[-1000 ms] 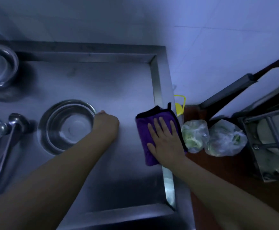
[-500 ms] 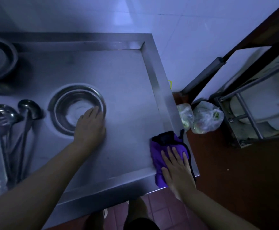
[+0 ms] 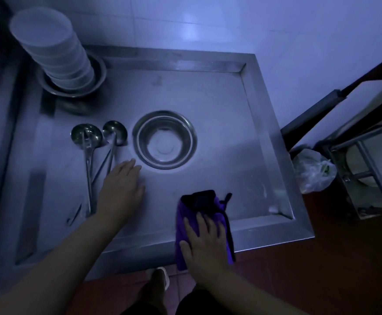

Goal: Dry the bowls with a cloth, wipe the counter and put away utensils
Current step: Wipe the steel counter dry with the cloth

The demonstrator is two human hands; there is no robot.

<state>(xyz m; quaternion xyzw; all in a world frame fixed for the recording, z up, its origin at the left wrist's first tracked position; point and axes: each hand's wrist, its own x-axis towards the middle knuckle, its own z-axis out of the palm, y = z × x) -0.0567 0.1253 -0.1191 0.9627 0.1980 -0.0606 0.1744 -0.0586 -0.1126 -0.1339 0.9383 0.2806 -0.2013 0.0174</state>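
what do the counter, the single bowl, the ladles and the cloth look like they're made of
Counter: brushed steel by its look, dull grey sheen, folded raised rim.
Single bowl: polished metal, probably stainless, mirror-like glints inside.
Ladles: shiny metal, reflective cups.
Cloth: soft purple fabric with dark edging, maybe microfibre; it creases under the right hand.

Plastic bag (image 3: 313, 173) beside metal rack (image 3: 367, 169)
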